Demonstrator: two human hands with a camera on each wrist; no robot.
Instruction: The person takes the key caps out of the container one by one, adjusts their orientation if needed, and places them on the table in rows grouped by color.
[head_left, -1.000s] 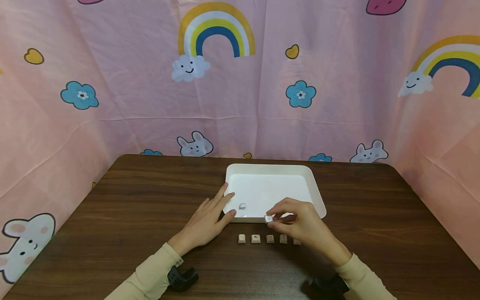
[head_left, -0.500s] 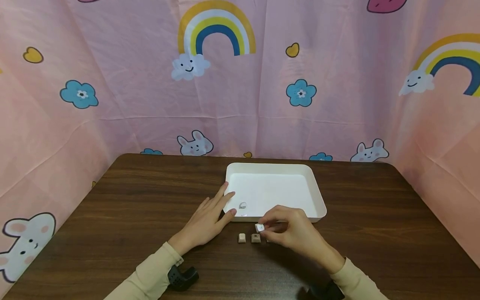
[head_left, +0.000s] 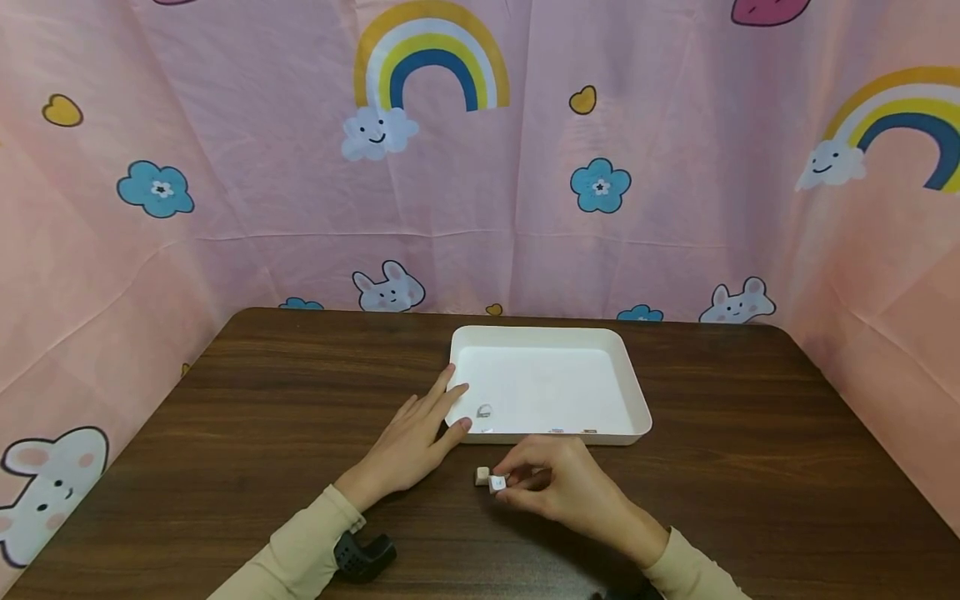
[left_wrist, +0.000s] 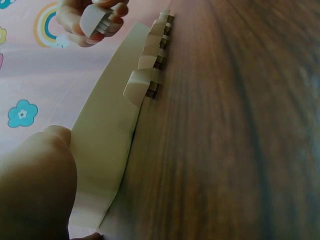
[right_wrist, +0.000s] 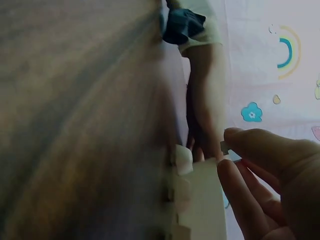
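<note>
My right hand pinches a small white keycap between thumb and fingers. It holds the keycap beside the leftmost pale keycap on the table; the head view hides the others behind the hand. The left wrist view shows several keycaps in a row along the outside of the tray, with the pinched keycap raised above them. Straight fingers of my left hand rest on the left rim of the white tray. In the right wrist view, fingertips cover part of the pinched keycap.
Inside the tray, near its front left corner, is a small greyish ring-like mark. Small marks show along its front inner edge. The dark wooden table meets a pink patterned cloth at the back.
My right hand has moved left and toward me with the keycap, from the tray's front edge to the row's left end. My left hand has stayed on the tray.
</note>
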